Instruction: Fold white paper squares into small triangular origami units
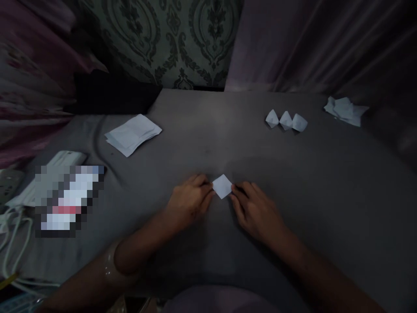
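Observation:
A small white square of folded paper sits in front of me, turned so that its corners point up, down and to both sides. My left hand pinches its left corner between thumb and fingers. At the opposite corner, my right hand grips the paper the same way. Farther off to the right, three folded paper shapes stand in a row. A stack of white paper sheets lies to the far left of my hands.
Crumpled white paper lies at the far right of the grey cloth surface. On the left are a blurred-out device with a screen, a white power bank-like box and white cables. Dark fabric lies behind.

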### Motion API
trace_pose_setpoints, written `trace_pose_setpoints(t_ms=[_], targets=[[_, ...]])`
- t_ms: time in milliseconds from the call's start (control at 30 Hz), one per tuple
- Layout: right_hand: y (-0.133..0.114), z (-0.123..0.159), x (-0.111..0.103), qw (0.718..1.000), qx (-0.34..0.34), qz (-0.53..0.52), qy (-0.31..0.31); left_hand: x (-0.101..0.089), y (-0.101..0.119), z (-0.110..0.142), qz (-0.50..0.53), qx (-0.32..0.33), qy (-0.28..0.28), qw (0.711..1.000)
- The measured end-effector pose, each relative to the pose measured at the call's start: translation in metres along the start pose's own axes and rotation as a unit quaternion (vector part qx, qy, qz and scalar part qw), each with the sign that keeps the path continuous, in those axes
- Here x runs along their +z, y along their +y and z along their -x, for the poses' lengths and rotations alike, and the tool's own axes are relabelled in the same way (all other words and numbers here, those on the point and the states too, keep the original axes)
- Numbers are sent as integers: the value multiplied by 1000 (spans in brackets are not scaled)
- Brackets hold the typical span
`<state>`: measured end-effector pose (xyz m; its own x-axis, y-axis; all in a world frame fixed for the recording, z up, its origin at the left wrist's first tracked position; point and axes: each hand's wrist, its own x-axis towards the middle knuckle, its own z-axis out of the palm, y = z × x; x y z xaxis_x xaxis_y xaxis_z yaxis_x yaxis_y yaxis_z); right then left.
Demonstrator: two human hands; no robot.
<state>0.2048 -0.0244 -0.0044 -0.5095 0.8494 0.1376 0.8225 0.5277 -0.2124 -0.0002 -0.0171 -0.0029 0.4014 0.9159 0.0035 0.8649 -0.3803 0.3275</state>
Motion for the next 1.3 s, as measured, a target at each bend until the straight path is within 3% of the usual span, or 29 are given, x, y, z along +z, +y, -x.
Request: trace_pose_setpoints(t_ms=[233,433,567,667,767,833,933,1033,1100,1167,1233,1300], targets=[[9,-5,8,999,22,-30,36,19,-12,-26,175,-63,53,981],[17,-14,20,964,100,-226,98,18,-5,-28,221,-127,43,966],[21,-19,21,948,62,-294,104,15,2,-24,358,-112,18,927],[19,-19,15,931,49,-349,91,12,7,-22,430,-88,69,896],[14,-18,7,873,143,-458,89,11,10,-21,535,-95,130,830],[11,-18,5,815,205,-535,91,12,12,-21,593,-112,120,788],[6,-18,6,738,227,-629,87,15,16,-20,631,-119,80,762],[2,-19,9,702,234,-669,72,18,18,-18,642,-111,70,755],[0,-20,10,708,237,-662,59,18,17,-18,618,-107,85,774],[1,-21,12,744,226,-627,57,18,15,-17,547,-91,116,824],[4,-20,13,809,192,-546,101,18,11,-16,428,-51,164,887],[9,-18,13,878,128,-426,176,18,8,-15,292,11,209,933]])
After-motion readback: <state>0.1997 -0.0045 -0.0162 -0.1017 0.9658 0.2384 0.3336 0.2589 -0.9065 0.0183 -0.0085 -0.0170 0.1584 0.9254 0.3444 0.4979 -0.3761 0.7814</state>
